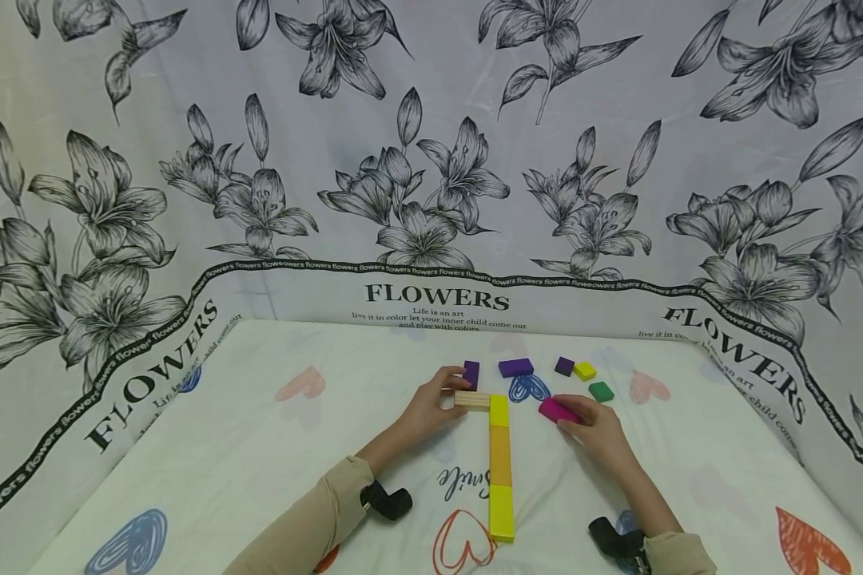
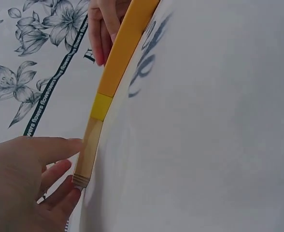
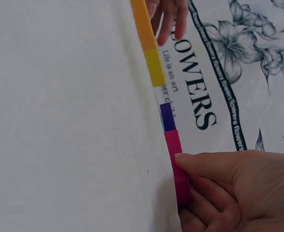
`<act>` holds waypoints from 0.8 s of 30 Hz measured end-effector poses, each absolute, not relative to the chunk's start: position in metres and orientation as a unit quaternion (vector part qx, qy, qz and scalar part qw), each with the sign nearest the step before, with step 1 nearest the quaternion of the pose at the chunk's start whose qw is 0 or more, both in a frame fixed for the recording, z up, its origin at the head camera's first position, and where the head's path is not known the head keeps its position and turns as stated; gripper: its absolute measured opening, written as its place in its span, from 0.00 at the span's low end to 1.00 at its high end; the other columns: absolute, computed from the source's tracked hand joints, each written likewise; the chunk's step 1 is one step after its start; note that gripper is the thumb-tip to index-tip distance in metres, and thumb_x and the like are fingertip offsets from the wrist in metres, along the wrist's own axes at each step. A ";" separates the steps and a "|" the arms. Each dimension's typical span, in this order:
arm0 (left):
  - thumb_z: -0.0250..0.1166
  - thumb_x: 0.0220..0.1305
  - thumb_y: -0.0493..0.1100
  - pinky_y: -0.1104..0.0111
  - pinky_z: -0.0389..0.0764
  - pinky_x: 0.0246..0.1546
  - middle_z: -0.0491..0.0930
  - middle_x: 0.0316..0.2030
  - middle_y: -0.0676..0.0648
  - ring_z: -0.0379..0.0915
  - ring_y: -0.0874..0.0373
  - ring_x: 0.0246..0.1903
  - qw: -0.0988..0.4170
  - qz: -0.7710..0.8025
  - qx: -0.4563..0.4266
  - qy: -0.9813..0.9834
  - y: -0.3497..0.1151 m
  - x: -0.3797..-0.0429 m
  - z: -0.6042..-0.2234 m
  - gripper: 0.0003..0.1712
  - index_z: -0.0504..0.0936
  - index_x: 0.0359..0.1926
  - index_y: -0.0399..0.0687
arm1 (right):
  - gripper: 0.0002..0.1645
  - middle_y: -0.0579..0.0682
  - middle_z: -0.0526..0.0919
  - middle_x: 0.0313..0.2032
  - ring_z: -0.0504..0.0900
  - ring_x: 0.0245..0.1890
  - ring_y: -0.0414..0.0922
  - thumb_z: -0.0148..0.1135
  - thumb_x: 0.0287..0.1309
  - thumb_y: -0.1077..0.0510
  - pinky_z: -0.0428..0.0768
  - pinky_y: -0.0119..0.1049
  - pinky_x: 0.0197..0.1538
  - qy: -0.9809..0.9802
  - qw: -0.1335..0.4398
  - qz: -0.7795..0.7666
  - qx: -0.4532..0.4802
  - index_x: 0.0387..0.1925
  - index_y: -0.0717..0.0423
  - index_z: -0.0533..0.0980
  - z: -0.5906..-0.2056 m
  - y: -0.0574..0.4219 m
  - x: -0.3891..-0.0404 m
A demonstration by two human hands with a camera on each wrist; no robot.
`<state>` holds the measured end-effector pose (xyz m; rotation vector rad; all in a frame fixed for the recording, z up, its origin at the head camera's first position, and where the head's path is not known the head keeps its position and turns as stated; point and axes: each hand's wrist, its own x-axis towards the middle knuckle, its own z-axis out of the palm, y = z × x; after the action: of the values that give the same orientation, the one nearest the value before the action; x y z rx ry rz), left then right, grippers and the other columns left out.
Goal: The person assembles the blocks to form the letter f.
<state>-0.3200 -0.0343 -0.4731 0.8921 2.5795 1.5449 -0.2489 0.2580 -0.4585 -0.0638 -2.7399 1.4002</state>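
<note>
My left hand (image 1: 431, 403) is at the left end of the plain wooden blocks (image 1: 472, 400), its thumb against one side and its fingertips curled about the end in the left wrist view. The blocks meet the top of a straight column made of a yellow block (image 1: 499, 410), an orange block (image 1: 500, 455) and another yellow block (image 1: 501, 513). Just beyond the left fingertips is an upright-lying purple block (image 1: 471, 374). To the right of the column, my right hand (image 1: 598, 431) pinches a pink block (image 3: 173, 150) between thumb and fingers.
Farther back lie a purple block (image 1: 515, 367), a small dark purple block (image 1: 564, 366), a yellow piece (image 1: 585, 370) and a green piece (image 1: 601, 391). A white cloth printed with hearts (image 1: 300, 384) covers the surface. Floral fabric (image 1: 431, 160) rises behind and at both sides.
</note>
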 end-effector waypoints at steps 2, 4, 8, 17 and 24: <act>0.69 0.59 0.33 0.60 0.74 0.66 0.78 0.59 0.45 0.72 0.52 0.62 -0.002 0.490 0.284 0.824 -0.034 -0.318 -0.472 0.37 0.63 0.67 0.43 | 0.27 0.60 0.76 0.63 0.72 0.65 0.58 0.60 0.63 0.65 0.72 0.52 0.67 -0.890 0.031 0.455 -0.021 0.64 0.56 0.72 -0.458 0.258 -0.249; 0.70 0.59 0.36 0.60 0.73 0.66 0.76 0.61 0.45 0.70 0.53 0.63 -0.003 0.489 0.282 0.825 -0.034 -0.316 -0.471 0.39 0.62 0.68 0.44 | 0.27 0.60 0.76 0.63 0.72 0.65 0.58 0.60 0.63 0.65 0.72 0.52 0.67 -0.889 0.031 0.456 -0.022 0.64 0.56 0.72 -0.458 0.258 -0.249; 0.72 0.58 0.42 0.61 0.71 0.68 0.70 0.67 0.46 0.66 0.53 0.67 0.005 0.484 0.279 0.829 -0.031 -0.309 -0.467 0.41 0.63 0.69 0.46 | 0.27 0.61 0.76 0.63 0.72 0.65 0.59 0.60 0.63 0.65 0.72 0.52 0.67 -0.890 0.031 0.455 -0.020 0.64 0.56 0.72 -0.457 0.257 -0.248; 0.73 0.57 0.49 0.59 0.68 0.70 0.67 0.69 0.52 0.64 0.55 0.69 0.057 0.491 0.277 0.824 -0.025 -0.286 -0.462 0.44 0.63 0.71 0.51 | 0.27 0.61 0.76 0.62 0.72 0.65 0.59 0.61 0.62 0.65 0.72 0.51 0.67 -0.889 0.030 0.457 -0.021 0.63 0.56 0.73 -0.459 0.257 -0.249; 0.73 0.55 0.51 0.61 0.68 0.70 0.65 0.70 0.53 0.65 0.55 0.68 0.083 0.499 0.304 0.807 -0.022 -0.274 -0.461 0.45 0.62 0.71 0.53 | 0.27 0.61 0.76 0.63 0.72 0.66 0.59 0.60 0.63 0.65 0.72 0.52 0.67 -0.888 0.030 0.458 -0.024 0.63 0.56 0.72 -0.458 0.257 -0.249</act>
<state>-0.2742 -0.0216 -0.4609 0.9085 2.4101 1.4891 -0.2494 0.2575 -0.4585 -0.0741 -2.7388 1.4118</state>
